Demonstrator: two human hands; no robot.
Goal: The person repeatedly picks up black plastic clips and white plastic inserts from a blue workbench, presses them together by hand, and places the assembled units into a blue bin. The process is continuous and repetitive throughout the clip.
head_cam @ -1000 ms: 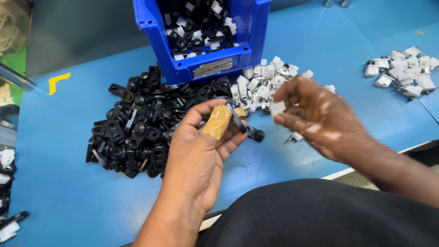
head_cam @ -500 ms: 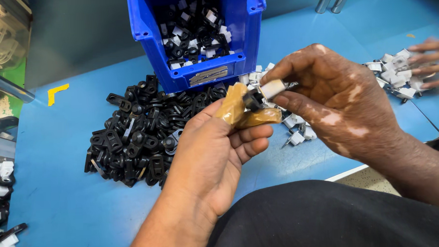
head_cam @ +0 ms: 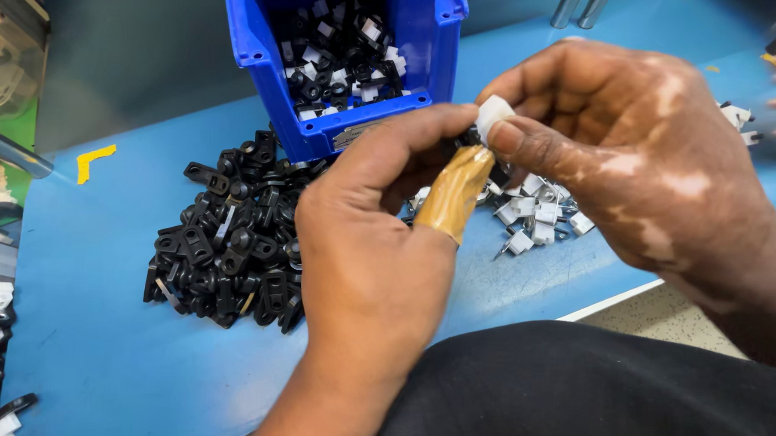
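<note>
Blue bin (head_cam: pixel 269 54), yellow corner tape (head_cam: pixel 94 159)

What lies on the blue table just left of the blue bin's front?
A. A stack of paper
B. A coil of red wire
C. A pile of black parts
C: a heap of black parts lies on the table by the bin.

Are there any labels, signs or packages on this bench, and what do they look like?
Label: small pale rectangular sticker on the front wall of the blue bin, behind the hands.
Floor-style mark: yellow L-shaped tape corner on the blue table, far left.
No packages or screens visible.
</note>
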